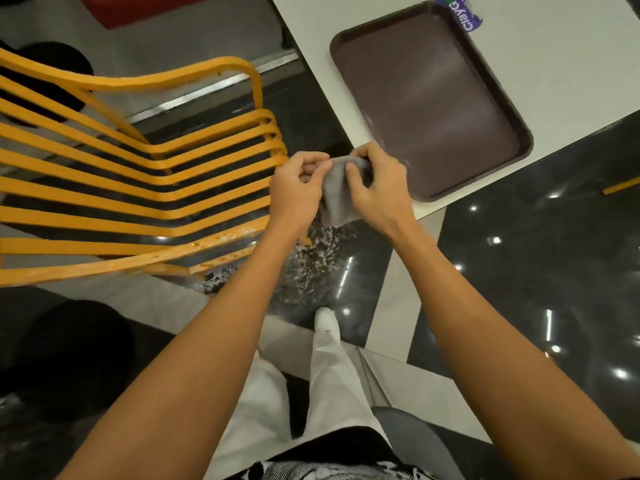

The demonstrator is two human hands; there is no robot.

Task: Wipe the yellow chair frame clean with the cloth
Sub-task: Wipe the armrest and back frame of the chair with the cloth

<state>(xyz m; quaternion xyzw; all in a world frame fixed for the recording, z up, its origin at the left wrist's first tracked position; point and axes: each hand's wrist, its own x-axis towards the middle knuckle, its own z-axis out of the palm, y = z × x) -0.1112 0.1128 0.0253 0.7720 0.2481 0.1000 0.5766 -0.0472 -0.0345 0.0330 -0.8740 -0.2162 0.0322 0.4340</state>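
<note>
Both the left hand (294, 188) and right hand (375, 188) pinch the small grey cloth (336, 199), apparently refolding it just right of the slatted yellow metal chair frame (138, 188), which it must next reach.

The yellow chair frame (69, 245) looks like painted metal, smooth with a soft sheen. Near its front edge the paint carries small rough specks and pale smears. The cloth (336, 202) is a grey fabric, matt, soft and a little creased. The tray (433, 109) seems to be brown plastic, half-matt, with faint streaks. The table (571, 64) top is white, smooth and matt. The floor (519, 271) is dark polished stone, very glossy, with lamp reflections. The trousers (332, 375) are white matt fabric.
</note>
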